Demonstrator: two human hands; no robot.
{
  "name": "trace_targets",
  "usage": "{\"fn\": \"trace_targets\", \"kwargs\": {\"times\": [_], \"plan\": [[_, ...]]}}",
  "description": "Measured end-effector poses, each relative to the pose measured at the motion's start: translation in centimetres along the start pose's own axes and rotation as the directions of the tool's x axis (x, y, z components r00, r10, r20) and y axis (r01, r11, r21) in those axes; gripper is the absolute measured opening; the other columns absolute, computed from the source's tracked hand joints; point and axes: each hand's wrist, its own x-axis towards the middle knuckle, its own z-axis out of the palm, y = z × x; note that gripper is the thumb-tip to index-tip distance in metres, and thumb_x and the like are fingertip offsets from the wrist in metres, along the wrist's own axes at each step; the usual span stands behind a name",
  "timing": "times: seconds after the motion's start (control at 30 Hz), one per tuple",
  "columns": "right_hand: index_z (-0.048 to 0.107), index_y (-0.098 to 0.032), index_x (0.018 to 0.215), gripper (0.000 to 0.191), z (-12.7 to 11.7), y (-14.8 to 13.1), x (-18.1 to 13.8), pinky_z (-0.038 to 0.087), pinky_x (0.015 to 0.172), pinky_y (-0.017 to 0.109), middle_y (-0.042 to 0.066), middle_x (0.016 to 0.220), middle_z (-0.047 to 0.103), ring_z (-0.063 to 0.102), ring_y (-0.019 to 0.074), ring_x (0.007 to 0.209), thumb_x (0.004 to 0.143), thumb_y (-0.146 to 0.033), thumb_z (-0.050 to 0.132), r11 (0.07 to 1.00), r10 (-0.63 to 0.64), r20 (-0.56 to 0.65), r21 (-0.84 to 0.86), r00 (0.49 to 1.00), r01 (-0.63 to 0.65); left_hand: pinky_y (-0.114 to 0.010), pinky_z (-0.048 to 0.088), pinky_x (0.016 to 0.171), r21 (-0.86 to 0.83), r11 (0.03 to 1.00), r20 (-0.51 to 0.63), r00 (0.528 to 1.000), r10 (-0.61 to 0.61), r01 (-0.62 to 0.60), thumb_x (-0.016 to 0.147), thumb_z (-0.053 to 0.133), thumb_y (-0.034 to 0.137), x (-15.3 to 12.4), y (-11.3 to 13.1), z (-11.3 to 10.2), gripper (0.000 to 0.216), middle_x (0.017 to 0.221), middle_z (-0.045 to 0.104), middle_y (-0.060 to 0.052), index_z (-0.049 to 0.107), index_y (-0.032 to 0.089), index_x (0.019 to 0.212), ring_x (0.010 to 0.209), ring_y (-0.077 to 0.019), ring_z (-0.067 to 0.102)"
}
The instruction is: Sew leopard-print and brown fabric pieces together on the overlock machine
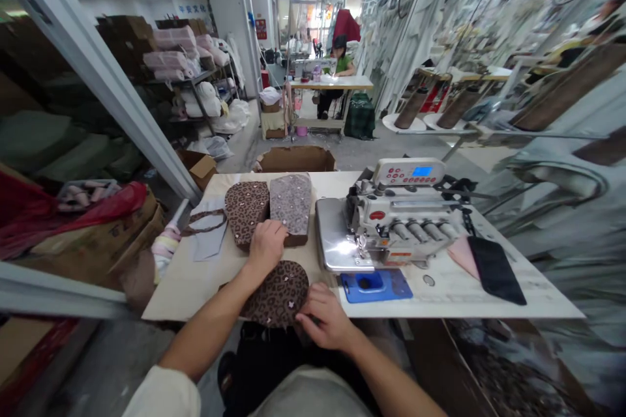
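A rounded leopard-print fabric piece (278,293) lies at the table's front edge, partly over my lap. My right hand (325,318) is closed at its right edge, thumb and fingers pinching the cloth. My left hand (267,246) reaches across to two stacks of cut pieces. Its fingers are bent together at the near corner where the stacks meet; what they grip is hidden. The left stack (247,208) is leopard print facing up. Beside it, the other stack (291,205) shows a greyish side on top and brown edges below.
An overlock sewing machine (401,215) stands right of the stacks, with a blue tray (376,285) in front. Black cloth (496,270) lies at the table's right. A brown strip (205,221) rests on pale sheets at left. Behind the table is an open carton (296,159); farther back a person sits.
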Motion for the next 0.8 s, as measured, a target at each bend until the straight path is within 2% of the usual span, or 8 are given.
{"fn": "trace_targets", "kwargs": {"times": [0.23,0.33,0.37,0.43,0.5,0.57,0.67,0.8], "plan": [[0.065,-0.023,0.083,0.021,-0.5,0.5,0.0,0.045,0.069,0.033,0.003,0.071,0.066,0.056,0.0187,0.069,0.1,-0.028,0.055,0.979,0.066,-0.049,0.196,0.997,-0.055,-0.041,0.045,0.085,-0.073,0.997,-0.02,0.999,-0.032,0.03,0.095,0.062,0.021,-0.8,0.2,-1.5,0.02,0.089,0.069,-0.008,0.072,0.019,0.077,0.092,-0.0243,0.06],[0.071,-0.022,0.098,0.021,-0.6,0.4,-0.3,0.051,0.075,0.035,0.006,0.085,0.073,0.064,0.0201,0.079,0.098,-0.042,0.064,0.872,0.277,-0.044,0.431,0.96,-0.232,-0.045,0.047,0.094,-0.181,0.979,-0.043,0.995,0.089,-0.095,0.093,0.063,0.022,-2.1,2.1,-3.4,0.02,0.097,0.071,-0.009,0.072,0.02,0.076,0.1,-0.0252,0.06],[0.071,-0.022,0.107,0.029,-0.7,0.1,-0.5,0.053,0.076,0.035,0.008,0.093,0.075,0.067,0.0208,0.083,0.096,-0.048,0.067,0.767,0.387,-0.008,0.558,0.922,-0.318,-0.047,0.048,0.097,-0.236,0.96,-0.032,0.988,0.15,-0.154,0.093,0.062,0.023,-2.7,3.0,-4.2,0.02,0.1,0.071,-0.009,0.072,0.021,0.076,0.104,-0.0257,0.06],[0.068,-0.022,0.12,0.049,-0.7,-0.6,-0.9,0.056,0.074,0.035,0.009,0.102,0.076,0.069,0.0214,0.085,0.091,-0.06,0.071,0.44,0.561,0.142,0.783,0.816,-0.439,-0.048,0.048,0.103,-0.366,0.897,0.02,0.961,0.274,-0.248,0.093,0.058,0.022,-4.0,5.2,-5.4,0.019,0.103,0.07,-0.01,0.072,0.021,0.08,0.112,-0.0266,0.059],[0.069,-0.021,0.118,0.055,-0.8,-1.7,-1.4,0.057,0.071,0.034,0.008,0.1,0.075,0.069,0.0206,0.081,0.087,-0.066,0.073,0.124,0.62,0.285,0.884,0.731,-0.45,-0.049,0.049,0.106,-0.502,0.816,0.074,0.926,0.371,-0.287,0.092,0.058,0.022,-5.3,7.3,-6.1,0.018,0.103,0.069,-0.011,0.073,0.022,0.082,0.117,-0.0273,0.058],[0.071,-0.02,0.111,0.053,-1.0,-2.8,-2.3,0.056,0.071,0.032,0.007,0.096,0.073,0.068,0.02,0.079,0.082,-0.064,0.079,-0.045,0.656,0.331,0.914,0.678,-0.402,-0.048,0.05,0.106,-0.604,0.745,0.112,0.895,0.432,-0.284,0.091,0.06,0.022,-6.6,9.2,-5.9,0.016,0.104,0.068,-0.012,0.073,0.022,0.082,0.117,-0.0277,0.059],[0.071,-0.02,0.097,0.046,-1.4,-3.5,-4.7,0.052,0.064,0.028,0.003,0.085,0.071,0.063,0.0168,0.071,0.077,-0.059,0.085,-0.091,0.745,0.295,0.934,0.599,-0.346,-0.051,0.049,0.11,-0.658,0.697,0.114,0.877,0.467,-0.285,0.088,0.061,0.02,-8.1,11.6,-4.0,0.013,0.104,0.065,-0.012,0.073,0.022,0.082,0.114,-0.0275,0.06],[0.069,-0.018,0.079,0.039,-3.2,-1.8,-9.9,0.05,0.063,0.027,-0.001,0.07,0.067,0.057,0.0143,0.063,0.073,-0.051,0.088,0.067,0.743,0.323,0.835,0.586,-0.546,-0.056,0.042,0.118,-0.682,0.645,0.144,0.802,0.58,-0.344,0.084,0.065,0.021,-9.9,14.1,0.3,0.009,0.12,0.066,-0.013,0.073,0.022,0.086,0.13,-0.0326,0.054]]}}
